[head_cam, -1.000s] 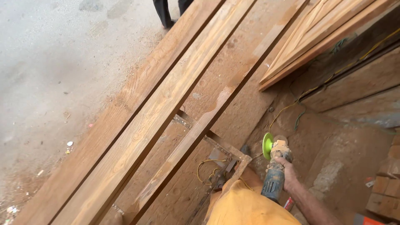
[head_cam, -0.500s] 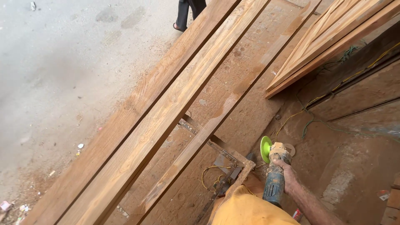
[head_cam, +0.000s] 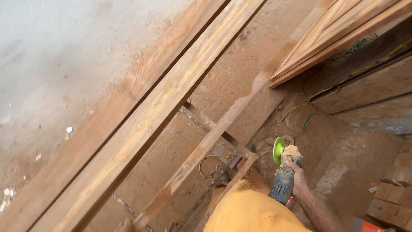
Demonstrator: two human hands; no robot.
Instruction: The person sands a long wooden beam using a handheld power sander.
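Bright green disc (head_cam: pixel 278 150) on a dusty blue grinder (head_cam: pixel 284 175), lower right of frame, long axis pointing up-frame. Right hand (head_cam: pixel 298 177) wrapped tight around its body; planks (head_cam: pixel 141 124) lying well left. Left hand out of view, grip impossible to tell.

A small red-and-white package (head_cam: pixel 372 187) lies on the dusty ground at the near right, just left of the stacked wooden blocks (head_cam: pixel 392 202). An orange, boxy item (head_cam: pixel 365 226) shows at the near right edge, mostly cut off. Small white and pale wrappers (head_cam: pixel 68 130) lie scattered on the grey floor at the left. No signs or screens show
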